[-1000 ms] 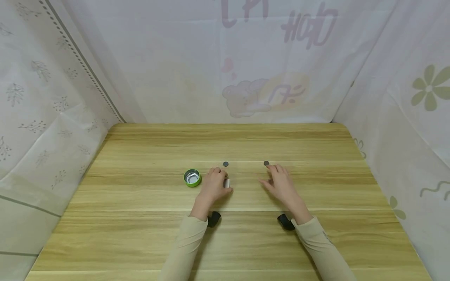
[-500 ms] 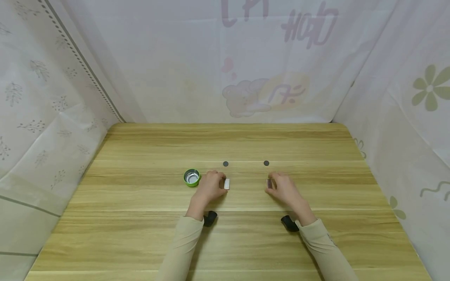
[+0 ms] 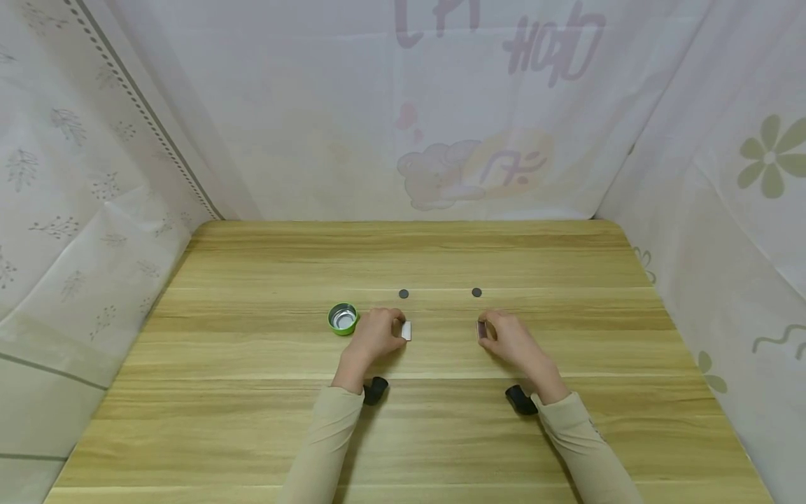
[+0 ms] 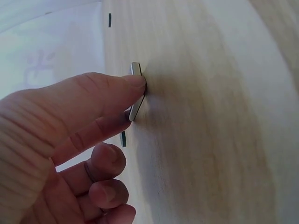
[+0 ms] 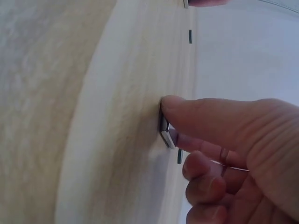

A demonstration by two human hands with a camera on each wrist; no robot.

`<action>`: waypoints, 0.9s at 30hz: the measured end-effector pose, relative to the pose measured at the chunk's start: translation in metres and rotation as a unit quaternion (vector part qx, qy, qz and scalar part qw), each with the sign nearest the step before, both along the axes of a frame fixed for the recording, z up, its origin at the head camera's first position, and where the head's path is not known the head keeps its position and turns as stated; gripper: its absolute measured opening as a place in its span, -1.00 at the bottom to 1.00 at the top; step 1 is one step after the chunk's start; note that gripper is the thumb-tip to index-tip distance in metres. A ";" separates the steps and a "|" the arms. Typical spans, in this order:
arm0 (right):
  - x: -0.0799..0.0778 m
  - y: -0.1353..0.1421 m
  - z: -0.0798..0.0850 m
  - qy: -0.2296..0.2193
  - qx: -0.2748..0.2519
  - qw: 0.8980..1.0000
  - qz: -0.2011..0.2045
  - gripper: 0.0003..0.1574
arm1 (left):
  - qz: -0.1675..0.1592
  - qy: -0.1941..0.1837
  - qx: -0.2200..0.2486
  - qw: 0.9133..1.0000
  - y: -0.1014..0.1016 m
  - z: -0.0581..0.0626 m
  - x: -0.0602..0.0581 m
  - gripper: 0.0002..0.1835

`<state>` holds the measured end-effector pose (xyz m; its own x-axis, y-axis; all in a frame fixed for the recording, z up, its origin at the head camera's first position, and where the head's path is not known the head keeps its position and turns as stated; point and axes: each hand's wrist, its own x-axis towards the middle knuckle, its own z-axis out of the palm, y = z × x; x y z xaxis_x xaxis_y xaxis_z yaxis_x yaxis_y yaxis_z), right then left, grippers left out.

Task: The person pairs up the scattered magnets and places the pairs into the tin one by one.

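In the head view, two small flat rectangular pieces lie on the wooden table [image 3: 441,434], one by each hand. My left hand [image 3: 373,334] pinches the light-topped piece [image 3: 406,330] between thumb and index finger; the left wrist view shows the thin bevelled piece [image 4: 135,69] close against the wood. My right hand [image 3: 513,341] likewise pinches the darker, brownish piece [image 3: 481,332], whose shiny edge [image 5: 169,138] shows in the right wrist view. Beyond the hands lie two dark round discs, a left disc [image 3: 404,294] and a right disc [image 3: 476,292].
A small green-rimmed metal bowl [image 3: 343,319] stands just left of my left hand. Black wrist-camera mounts [image 3: 376,390] sit under both wrists. A printed cloth [image 3: 302,140] hangs behind the table's far edge, with more cloth at both sides.
My right hand has drawn back from near the right disc and now pinches the brownish piece. The left thumb has closed in on the light piece. Discs and bowl stay put.
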<state>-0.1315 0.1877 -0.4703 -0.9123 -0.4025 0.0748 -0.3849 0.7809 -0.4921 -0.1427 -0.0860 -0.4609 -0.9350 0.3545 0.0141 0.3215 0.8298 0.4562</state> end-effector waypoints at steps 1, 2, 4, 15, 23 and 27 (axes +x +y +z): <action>-0.001 0.000 -0.001 0.000 0.001 1.000 0.002 -0.62 | 0.000 -0.004 0.000 1.000 0.000 0.000 0.000 -0.65; -0.001 0.000 -0.001 -0.001 0.001 1.000 0.005 -0.64 | 0.001 -0.006 -0.002 1.000 0.000 0.000 0.000 -0.65; -0.003 0.000 -0.002 -0.004 -0.002 1.000 0.011 -0.69 | 0.002 -0.013 0.000 1.000 0.001 0.000 0.000 -0.64; -0.006 -0.003 0.000 -0.010 -0.004 0.999 0.042 -0.68 | 0.000 -0.021 0.002 1.000 0.004 0.002 0.000 -0.64; -0.007 -0.008 0.000 -0.010 -0.004 0.999 0.045 -0.63 | -0.006 -0.019 0.000 1.000 0.007 0.000 -0.001 -0.64; -0.009 -0.012 0.000 -0.006 0.002 0.999 0.050 -0.63 | -0.008 -0.021 -0.005 1.000 0.008 -0.001 -0.001 -0.63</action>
<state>-0.1401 0.1759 -0.4707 -0.8685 -0.4917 0.0627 -0.4550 0.7406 -0.4945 -0.1440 -0.0781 -0.4617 -0.9290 0.3691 -0.0290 0.3151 0.8294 0.4613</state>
